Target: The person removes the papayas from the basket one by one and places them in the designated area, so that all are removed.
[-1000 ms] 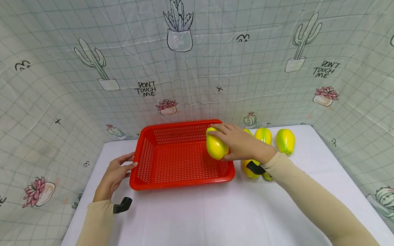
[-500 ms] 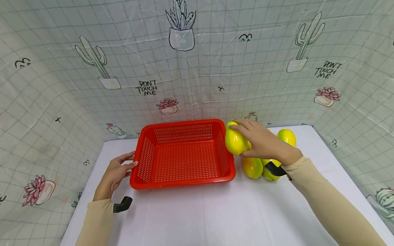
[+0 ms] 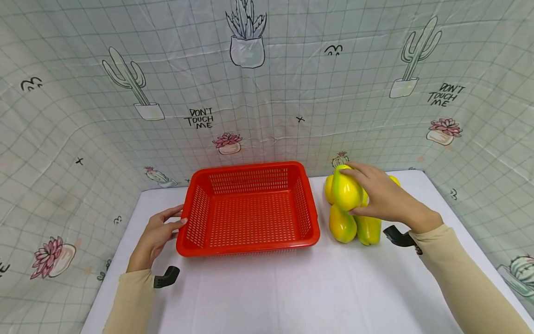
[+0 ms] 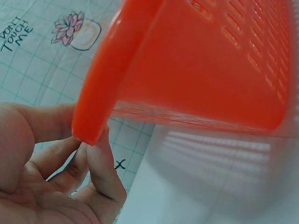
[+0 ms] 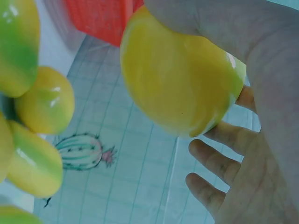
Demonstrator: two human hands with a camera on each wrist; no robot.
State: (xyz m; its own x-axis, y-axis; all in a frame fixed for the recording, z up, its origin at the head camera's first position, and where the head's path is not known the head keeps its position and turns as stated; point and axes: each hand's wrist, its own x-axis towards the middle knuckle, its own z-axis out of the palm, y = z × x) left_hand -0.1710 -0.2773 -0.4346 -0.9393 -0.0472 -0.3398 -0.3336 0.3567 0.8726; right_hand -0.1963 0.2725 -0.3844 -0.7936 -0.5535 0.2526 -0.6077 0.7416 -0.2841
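Observation:
My right hand (image 3: 381, 195) grips a glossy yellow-green papaya (image 3: 347, 189) between thumb and fingers, held up over several similar papayas (image 3: 343, 225). In the right wrist view, the held papaya (image 5: 177, 77) lies against the thumb and a couple of fingers, while the other fingers stand apart from it. My left hand (image 3: 157, 236) pinches the left rim of a red plastic basket (image 3: 250, 250). The left wrist view shows thumb and fingertips (image 4: 100, 154) on either side of that rim (image 4: 93, 107). Slotted walls surround the basket's bare floor.
The basket stands on a white table (image 3: 267, 292) near its back edge. The loose papayas are clustered right of the basket, some partly hidden behind my right hand. Grid-patterned cloth (image 3: 275, 93) with cactus drawings rises behind and at both sides.
My right hand, with the papaya in it, has moved right from over the basket to above the other papayas. My left hand and the basket have stayed put.

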